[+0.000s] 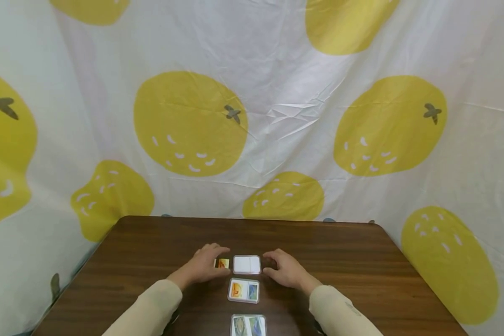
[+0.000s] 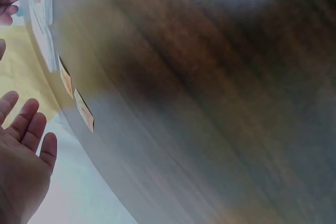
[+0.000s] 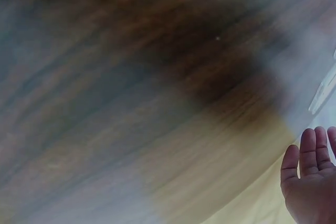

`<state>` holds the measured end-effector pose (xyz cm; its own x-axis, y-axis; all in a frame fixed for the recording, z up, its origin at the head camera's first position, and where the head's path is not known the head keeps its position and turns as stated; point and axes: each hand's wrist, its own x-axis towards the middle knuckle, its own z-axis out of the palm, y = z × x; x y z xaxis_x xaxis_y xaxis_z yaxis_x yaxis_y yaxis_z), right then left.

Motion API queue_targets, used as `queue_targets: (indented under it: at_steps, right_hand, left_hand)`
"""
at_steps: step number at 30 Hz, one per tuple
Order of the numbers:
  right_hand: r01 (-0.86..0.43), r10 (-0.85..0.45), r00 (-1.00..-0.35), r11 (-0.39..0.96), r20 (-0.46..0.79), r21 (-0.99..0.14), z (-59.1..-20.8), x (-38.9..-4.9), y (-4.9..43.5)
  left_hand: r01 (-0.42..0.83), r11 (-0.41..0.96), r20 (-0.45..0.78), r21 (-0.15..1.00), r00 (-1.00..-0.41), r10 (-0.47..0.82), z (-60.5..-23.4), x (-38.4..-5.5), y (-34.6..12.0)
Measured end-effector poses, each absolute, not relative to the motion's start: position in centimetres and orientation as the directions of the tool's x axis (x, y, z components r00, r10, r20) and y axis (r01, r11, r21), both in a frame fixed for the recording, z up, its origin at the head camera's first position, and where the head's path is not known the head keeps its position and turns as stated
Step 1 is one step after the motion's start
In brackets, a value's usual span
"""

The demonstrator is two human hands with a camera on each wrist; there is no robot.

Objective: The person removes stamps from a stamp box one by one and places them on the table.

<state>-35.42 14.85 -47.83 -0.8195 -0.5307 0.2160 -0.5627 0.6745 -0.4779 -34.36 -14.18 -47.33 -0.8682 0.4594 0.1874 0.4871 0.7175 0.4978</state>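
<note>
In the head view a clear rectangular case with a white interior [image 1: 247, 264] lies on the table between the two hands. My left hand [image 1: 198, 267] hovers at its left with thumb and fingers spread apart, above a small orange picture card [image 1: 223, 263]. In the left wrist view, that hand [image 2: 23, 166] has extended fingers, and two small cards, one nearer [image 2: 84, 110] and one farther [image 2: 65, 77], lie flat on the table. On the case's right, my right hand [image 1: 289, 269] is empty, its thumb apart from its fingers; its fingers [image 3: 308, 148] look extended in the right wrist view.
Nearer the body lie a clear case with an orange and a blue picture [image 1: 243, 290] and another with two greenish pictures [image 1: 248, 325], cut off by the frame. The dark wooden table [image 1: 344, 261] ends at a white curtain with yellow fruit prints [image 1: 277, 140].
</note>
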Motion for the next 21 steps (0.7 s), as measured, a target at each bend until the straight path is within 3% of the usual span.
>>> queue_targets:
  at_steps: [9, 14, 21]
  right_hand:
    - [-0.6, -0.583, -0.786, 0.638, 0.205, -0.483, -48.0, -34.4, 15.0]
    - [-0.563, -0.594, -0.791, 0.613, 0.148, -0.554, -48.2, -33.9, 15.1]
    - [-0.556, -0.603, -0.79, 0.622, 0.117, -0.552, -49.0, -33.3, 15.2]
  left_hand:
    - [0.537, 0.669, 0.199, 0.513, -0.833, 0.516, -47.7, -33.7, -14.5]
    - [0.546, 0.65, 0.181, 0.529, -0.821, 0.542, -47.9, -32.9, -14.4]
    - [0.597, 0.625, 0.207, 0.503, -0.786, 0.583, -48.6, -32.1, -13.9]
